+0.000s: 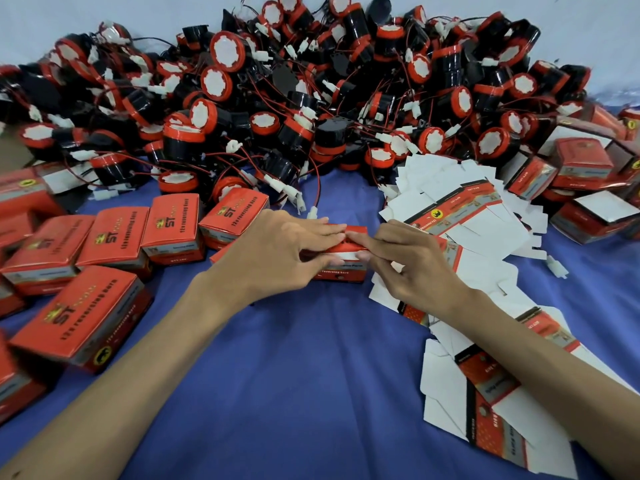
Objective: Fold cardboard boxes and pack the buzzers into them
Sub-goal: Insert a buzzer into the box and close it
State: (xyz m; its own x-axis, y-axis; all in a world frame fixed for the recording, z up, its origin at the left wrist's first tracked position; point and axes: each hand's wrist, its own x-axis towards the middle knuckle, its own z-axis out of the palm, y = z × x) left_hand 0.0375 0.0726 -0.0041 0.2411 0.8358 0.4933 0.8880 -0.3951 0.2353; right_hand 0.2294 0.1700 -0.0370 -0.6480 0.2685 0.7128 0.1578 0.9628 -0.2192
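A small red cardboard box (341, 270) stands on the blue cloth (294, 375) at the centre. My left hand (277, 251) grips it from the left, fingers across its top. My right hand (408, 261) holds it from the right, fingertips pressing the top flap where both hands meet. Whatever is inside the box is hidden. A big heap of black and red buzzers (294, 98) with red wires and white plugs fills the back. Flat unfolded box blanks (460, 216) lie at the right, some under my right forearm.
Several closed red boxes (114, 237) lie in rows at the left. More folded boxes (581, 164) are piled at the far right. A loose white plug (557, 266) lies on the cloth at the right.
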